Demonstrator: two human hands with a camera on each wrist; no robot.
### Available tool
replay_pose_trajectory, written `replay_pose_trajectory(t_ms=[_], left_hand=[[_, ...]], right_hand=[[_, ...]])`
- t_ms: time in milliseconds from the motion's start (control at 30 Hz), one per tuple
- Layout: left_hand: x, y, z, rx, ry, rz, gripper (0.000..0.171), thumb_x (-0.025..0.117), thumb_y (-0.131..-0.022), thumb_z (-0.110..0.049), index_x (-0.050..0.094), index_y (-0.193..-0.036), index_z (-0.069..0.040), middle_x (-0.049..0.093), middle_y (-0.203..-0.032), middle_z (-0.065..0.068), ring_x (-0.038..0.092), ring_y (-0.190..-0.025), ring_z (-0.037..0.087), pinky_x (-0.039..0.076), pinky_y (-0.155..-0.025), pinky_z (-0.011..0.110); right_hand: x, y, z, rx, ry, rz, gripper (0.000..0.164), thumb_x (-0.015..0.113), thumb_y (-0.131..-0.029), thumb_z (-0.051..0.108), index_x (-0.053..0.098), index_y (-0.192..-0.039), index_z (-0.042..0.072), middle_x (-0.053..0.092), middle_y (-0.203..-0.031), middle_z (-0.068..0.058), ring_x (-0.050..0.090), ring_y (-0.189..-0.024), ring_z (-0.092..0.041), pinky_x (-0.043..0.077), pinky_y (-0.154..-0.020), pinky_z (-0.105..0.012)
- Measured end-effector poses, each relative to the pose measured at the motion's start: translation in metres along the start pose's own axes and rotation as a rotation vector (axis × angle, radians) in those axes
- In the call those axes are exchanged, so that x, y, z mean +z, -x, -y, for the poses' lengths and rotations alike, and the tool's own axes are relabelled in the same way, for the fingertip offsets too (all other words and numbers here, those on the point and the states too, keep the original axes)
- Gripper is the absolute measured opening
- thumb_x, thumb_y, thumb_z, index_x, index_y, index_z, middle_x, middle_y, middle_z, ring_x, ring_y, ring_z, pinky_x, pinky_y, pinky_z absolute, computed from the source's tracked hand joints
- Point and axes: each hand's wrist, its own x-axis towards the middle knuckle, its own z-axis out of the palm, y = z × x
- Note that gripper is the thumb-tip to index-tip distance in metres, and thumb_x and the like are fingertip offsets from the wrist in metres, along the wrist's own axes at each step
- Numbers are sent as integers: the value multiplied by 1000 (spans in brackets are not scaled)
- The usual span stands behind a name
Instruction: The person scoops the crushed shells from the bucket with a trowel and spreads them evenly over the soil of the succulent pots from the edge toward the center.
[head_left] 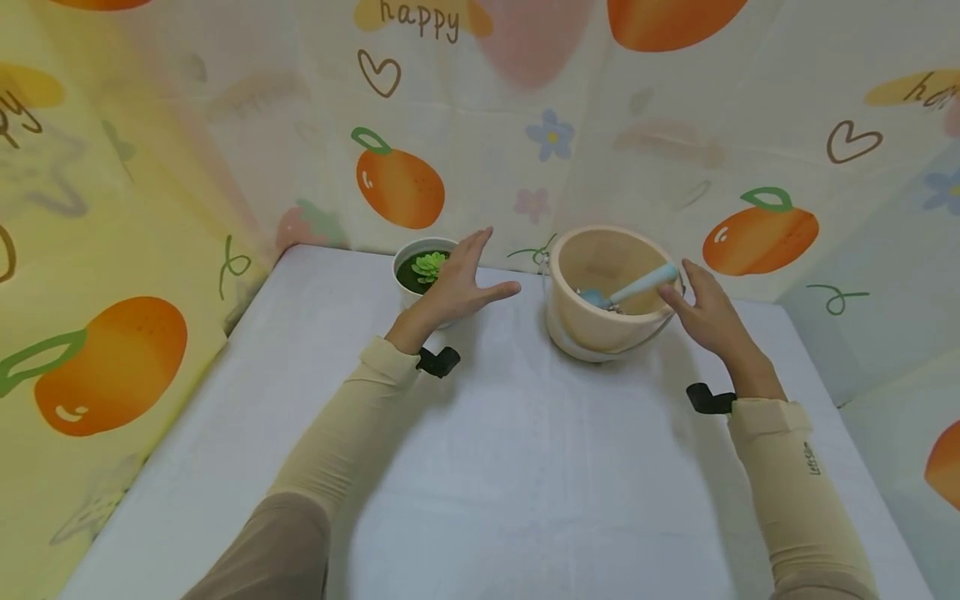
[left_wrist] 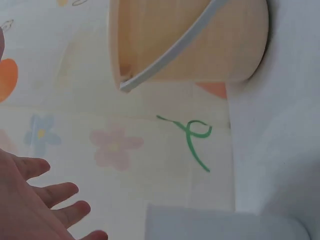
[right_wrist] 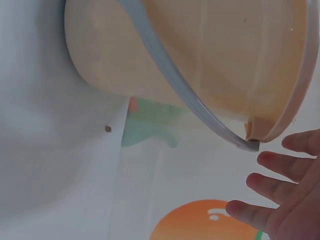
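A beige bucket (head_left: 592, 329) stands at the back of the table, its pale handle (right_wrist: 175, 80) hanging down in front. Inside it leans a light blue scoop or small shovel (head_left: 643, 283), its blade partly hidden by the rim. My right hand (head_left: 708, 312) is at the bucket's right side, fingers extended near the handle's end; in the right wrist view the fingertips look just apart from it. Over the right side of a white pot (head_left: 405, 287) with a green succulent (head_left: 429, 267) is my left hand (head_left: 459, 287), fingers spread and holding nothing. Contact with the pot cannot be told.
A white cloth covers the table (head_left: 525, 467). Right behind the pot and bucket rises a printed backdrop (head_left: 480, 150) with oranges and flowers, which continues along the left side. A small dark speck (right_wrist: 108, 128) lies on the cloth near the bucket.
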Motion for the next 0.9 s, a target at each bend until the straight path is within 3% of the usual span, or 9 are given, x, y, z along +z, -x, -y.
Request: replay_pose_trajectory(t_ms=[167,567,767,900], left_hand=[[12,-4,-5,6,78,42,105,52,-66,-77,9,-146,-24,13,-152,-2,13,-140,19,21,-110,49],[41,-18,-16,48,87,51,93,61,-74,-59,14,-145,-21,16,-152,1,15,-140,21,22,-110,49],[52,-25,-17,48,95,51,91,62,-75,-58,15,-145,-25,18,-151,0,17,-139,20,23,-108,52],[59,-31,-18,62,71,41,92,63,-74,-58,17,-145,-21,22,-150,1,19,-139,20,23,-108,52]], right_hand=[[0,-3,3,10,18,16,78,38,-91,53,15,-144,1,16,-147,-26,14,-136,-43,11,-108,-59],[-2,-8,2,3,35,22,76,36,-92,53,18,-143,0,18,-147,-25,16,-134,-45,13,-106,-61],[-3,-10,2,6,57,10,76,38,-91,53,23,-141,-1,21,-146,-25,20,-132,-46,17,-104,-62],[-3,-10,0,-1,65,-4,72,39,-92,51,29,-138,-3,25,-143,-26,22,-131,-46,18,-104,-61]])
